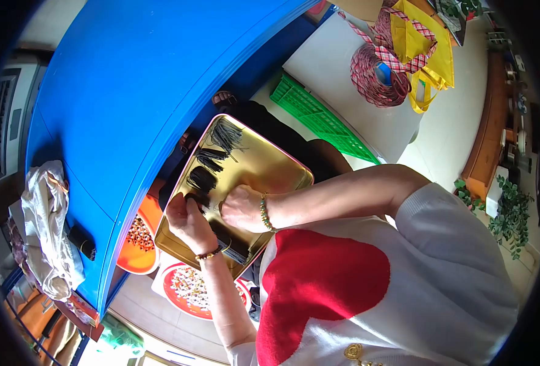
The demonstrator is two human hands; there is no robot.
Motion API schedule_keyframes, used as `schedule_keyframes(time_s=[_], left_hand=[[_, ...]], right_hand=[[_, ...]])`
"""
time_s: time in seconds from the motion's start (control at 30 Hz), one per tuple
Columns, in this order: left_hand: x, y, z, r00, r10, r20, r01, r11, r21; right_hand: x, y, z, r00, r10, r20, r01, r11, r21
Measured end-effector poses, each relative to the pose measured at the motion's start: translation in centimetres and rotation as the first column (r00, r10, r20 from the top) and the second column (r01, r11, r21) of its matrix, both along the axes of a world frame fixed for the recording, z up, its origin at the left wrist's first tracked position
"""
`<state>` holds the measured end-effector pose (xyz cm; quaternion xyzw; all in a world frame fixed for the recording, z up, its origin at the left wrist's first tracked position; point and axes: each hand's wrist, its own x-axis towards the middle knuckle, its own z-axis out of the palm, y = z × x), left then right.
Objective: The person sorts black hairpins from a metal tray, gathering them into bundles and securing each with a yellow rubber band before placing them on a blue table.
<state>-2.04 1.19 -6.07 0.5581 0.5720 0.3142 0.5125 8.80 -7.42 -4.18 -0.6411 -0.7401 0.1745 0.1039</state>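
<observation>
A gold-coloured tray (276, 158) rests tilted on my lap, with several bundles of thin black strands (203, 179) in a row along its far side. My left hand (188, 221) is closed, thumb and fingertips pinching dark strands low in that row. Close beside it, my right hand (243, 208) is curled over the tray like a fist; whatever its fingers hold is hidden. More straight black strands (236, 249) lie together at the tray's near end, by my left wrist.
The blue table (136, 79) rises in front of me. Below it are an orange bowl of brown beads (139, 259) and a red-rimmed dish of pale beads (188, 290). A green crate (322, 116), a plaid ribbon coil (373, 79) and a yellow bag (431, 43) are to the right.
</observation>
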Motion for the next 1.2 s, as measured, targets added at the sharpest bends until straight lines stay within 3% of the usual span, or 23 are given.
schedule_keyframes(time_s=[0.03, 0.1, 0.23, 0.33, 0.43, 0.67, 0.73, 0.9, 0.93, 1.07, 1.2], left_hand=[[0.3, -0.1, -0.2, 1.0, 0.031, 0.003, -0.032, 0.999, 0.037], [0.5, -0.3, -0.8, 0.995, 0.096, 0.013, -0.097, 0.989, 0.112], [0.5, -0.3, -1.1, 0.998, 0.068, 0.016, -0.07, 0.989, 0.128], [1.2, -1.4, 0.4, 0.998, 0.032, -0.051, -0.023, 0.986, 0.165], [0.4, -2.0, 0.2, 0.989, -0.052, -0.136, 0.088, 0.958, 0.274], [-1.3, -5.0, 2.5, 0.971, -0.087, -0.222, 0.126, 0.977, 0.17], [-1.5, -5.7, 2.7, 0.971, -0.112, -0.212, 0.144, 0.979, 0.145], [-0.7, -6.7, 2.7, 0.987, -0.15, -0.064, 0.153, 0.987, 0.042], [-0.6, -6.7, 2.7, 0.989, -0.143, -0.038, 0.143, 0.99, -0.005], [-0.6, -6.6, 2.3, 0.977, -0.212, -0.038, 0.207, 0.974, -0.093], [-0.4, -6.9, 2.1, 0.979, -0.202, 0.015, 0.202, 0.97, -0.138]], right_hand=[[0.1, -0.2, -0.2, 0.999, -0.037, -0.023, 0.038, 0.997, 0.066], [0.2, 0.0, -0.4, 0.999, -0.003, -0.032, 0.002, 0.999, -0.043], [0.4, 0.1, -1.0, 0.999, 0.032, -0.029, -0.035, 0.994, -0.1], [0.8, 0.2, -0.8, 0.999, -0.007, 0.047, 0.008, 1.0, -0.013], [1.8, 0.4, 0.1, 0.999, -0.01, 0.032, 0.011, 0.999, -0.038], [2.5, 0.4, -0.1, 0.989, -0.138, -0.061, 0.132, 0.987, -0.092], [2.5, 0.2, -0.1, 0.994, -0.097, -0.042, 0.093, 0.993, -0.069], [1.6, 0.2, -0.3, 1.0, 0.02, 0.009, -0.019, 0.996, -0.089], [1.8, 0.0, 0.3, 0.999, 0.022, 0.05, -0.021, 0.999, -0.036], [1.8, -0.4, -0.8, 0.997, -0.064, -0.041, 0.056, 0.982, -0.179], [1.6, -0.2, 0.3, 0.997, -0.069, -0.035, 0.068, 0.997, -0.048]])
